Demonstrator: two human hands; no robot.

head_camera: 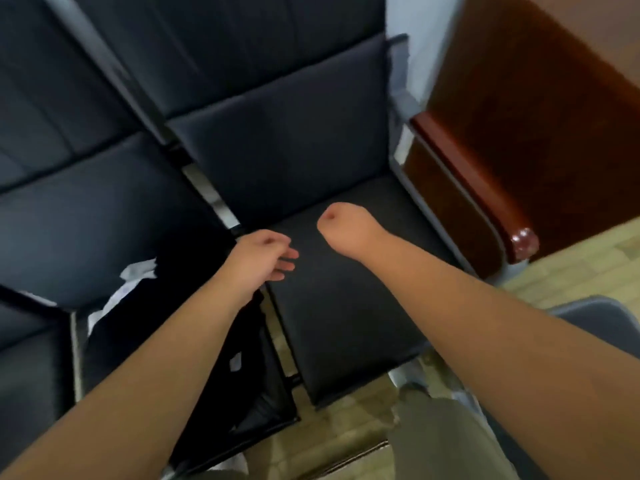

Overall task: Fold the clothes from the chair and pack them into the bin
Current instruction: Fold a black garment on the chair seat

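Here, dark clothes (149, 320), rumpled, white-edged

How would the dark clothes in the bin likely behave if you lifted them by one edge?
Probably floppy: the dark clothes lie slumped in the bin with no stiff shape. Being fabric, they are likely light and not slippery. They might drag along the white cloth lying against them.

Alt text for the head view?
Two bare hands hover over a black padded chair seat: the left hand relaxed, the right hand curled, neither holding anything. A black fabric bin holding dark clothes stands left of the seat; a reddish-brown wooden table is at right.
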